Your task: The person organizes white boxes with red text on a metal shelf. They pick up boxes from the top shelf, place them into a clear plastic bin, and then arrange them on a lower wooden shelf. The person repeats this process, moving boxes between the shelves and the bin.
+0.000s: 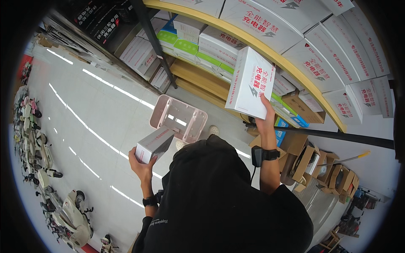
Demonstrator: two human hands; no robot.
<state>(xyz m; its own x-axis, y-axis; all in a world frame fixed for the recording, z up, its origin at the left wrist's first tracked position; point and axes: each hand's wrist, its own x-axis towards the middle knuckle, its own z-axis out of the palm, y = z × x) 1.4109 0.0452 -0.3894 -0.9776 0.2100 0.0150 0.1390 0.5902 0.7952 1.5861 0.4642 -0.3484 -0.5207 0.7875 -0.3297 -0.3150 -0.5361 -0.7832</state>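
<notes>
My left hand [142, 166] grips one end of a white cardboard charger box [155, 142], held tilted over the floor beside a pink-rimmed clear plastic bin [204, 121]. In my right hand [267, 112] is another white charger box [251, 82] with red print and a grey lightning mark, its broad face up. That box is in front of the shelf rack, close to the yellow shelf edge [253, 28]. The fingers under both boxes are partly hidden.
Rows of similar white boxes [256, 22] fill the upper shelf; green-and-white boxes [185, 47] stand below. A dark metal upright [155, 41] rises at the left. Open cardboard cartons [303, 164] are at the right. Scooters [71, 218] line the far left. My shoe [213, 130] is beside the bin.
</notes>
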